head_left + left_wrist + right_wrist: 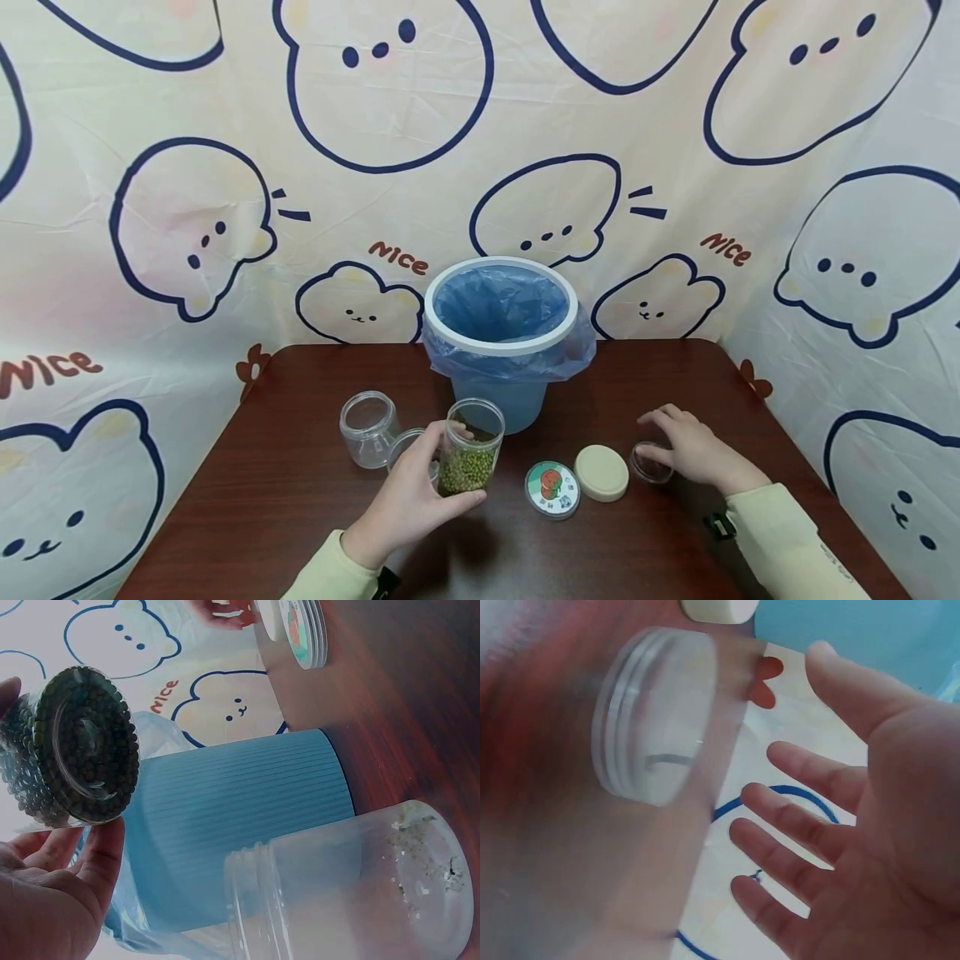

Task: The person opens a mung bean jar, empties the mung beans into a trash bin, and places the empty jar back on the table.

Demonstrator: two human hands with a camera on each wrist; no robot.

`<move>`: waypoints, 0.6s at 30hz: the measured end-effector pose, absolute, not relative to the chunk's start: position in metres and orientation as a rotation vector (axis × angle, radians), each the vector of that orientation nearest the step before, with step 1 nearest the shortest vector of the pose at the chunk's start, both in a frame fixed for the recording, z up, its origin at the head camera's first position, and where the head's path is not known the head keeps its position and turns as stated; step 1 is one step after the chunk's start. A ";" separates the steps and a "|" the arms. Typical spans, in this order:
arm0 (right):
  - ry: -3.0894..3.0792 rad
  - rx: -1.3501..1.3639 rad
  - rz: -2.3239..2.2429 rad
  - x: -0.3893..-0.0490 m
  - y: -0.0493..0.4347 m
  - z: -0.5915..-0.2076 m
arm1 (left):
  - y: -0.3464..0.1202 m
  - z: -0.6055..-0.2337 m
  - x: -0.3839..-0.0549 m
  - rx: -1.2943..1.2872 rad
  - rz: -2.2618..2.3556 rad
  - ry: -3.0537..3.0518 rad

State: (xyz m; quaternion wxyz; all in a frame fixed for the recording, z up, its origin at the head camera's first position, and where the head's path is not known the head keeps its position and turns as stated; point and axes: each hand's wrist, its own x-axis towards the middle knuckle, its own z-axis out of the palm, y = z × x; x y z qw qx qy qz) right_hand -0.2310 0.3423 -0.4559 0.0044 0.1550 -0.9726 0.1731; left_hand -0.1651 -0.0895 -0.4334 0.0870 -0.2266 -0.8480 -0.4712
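Observation:
My left hand (408,504) grips a clear plastic jar (475,423) partly filled with green mung beans (465,472). It is raised off the table, and its round base (88,746) shows in the left wrist view. Over the table's right side, my right hand (693,446) hovers with fingers spread, holding nothing. Beside and below it lies a clear round lid (656,716), apart from the fingers in the right wrist view. A cream lid (602,473) and a lid with a green picture label (552,489) lie to its left.
A blue bin (498,400) with a white rim and blue bag liner stands at the table's back. Left of it is an open clear jar (369,429), with whitish bits at its bottom in the left wrist view. Another clear jar, mostly hidden, sits behind my left hand.

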 end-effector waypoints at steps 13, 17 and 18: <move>-2.919 0.507 0.423 -0.245 0.331 -0.398 | -0.091 -0.431 -0.165 -0.670 -1.387 -2.534; -2.906 0.511 0.388 -0.250 0.327 -0.381 | -0.091 -0.431 -0.164 -0.679 -1.387 -2.539; -2.898 0.517 0.385 -0.251 0.325 -0.377 | -0.090 -0.432 -0.164 -0.677 -1.390 -2.540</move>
